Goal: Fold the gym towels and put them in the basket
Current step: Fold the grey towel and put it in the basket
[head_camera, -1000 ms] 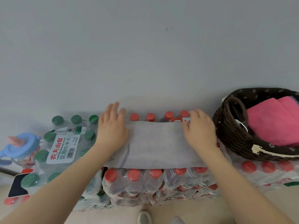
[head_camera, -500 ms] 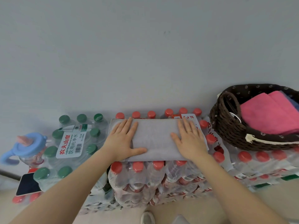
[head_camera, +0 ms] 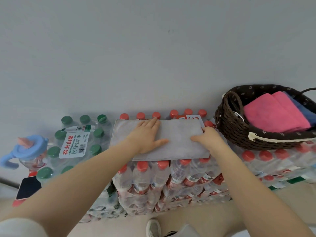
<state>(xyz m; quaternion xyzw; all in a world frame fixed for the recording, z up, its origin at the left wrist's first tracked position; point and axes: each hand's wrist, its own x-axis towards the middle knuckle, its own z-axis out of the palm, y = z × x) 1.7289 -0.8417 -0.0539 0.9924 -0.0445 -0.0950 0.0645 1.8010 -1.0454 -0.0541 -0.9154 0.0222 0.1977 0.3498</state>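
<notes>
A grey towel (head_camera: pixel 177 137), folded into a flat rectangle, lies on top of the red-capped water bottle packs (head_camera: pixel 162 177). My left hand (head_camera: pixel 147 135) presses flat on its middle with straight fingers. My right hand (head_camera: pixel 210 139) is at the towel's right edge, thumb on top and fingers curled round the edge. To the right stands a dark brown woven basket (head_camera: pixel 229 127). Inside it are a folded pink towel (head_camera: pixel 273 113) and a blue towel (head_camera: pixel 304 112) behind the pink one.
A pack of green-capped bottles (head_camera: pixel 77 139) sits left of the towel. Further left are a blue sippy cup (head_camera: pixel 29 149) and a dark phone (head_camera: pixel 28 187). A plain wall rises right behind the packs. My shoe (head_camera: pixel 153 228) shows on the floor below.
My left hand slid right to the towel's middle. My right hand moved from lying flat on the towel to its right edge and took hold of it.
</notes>
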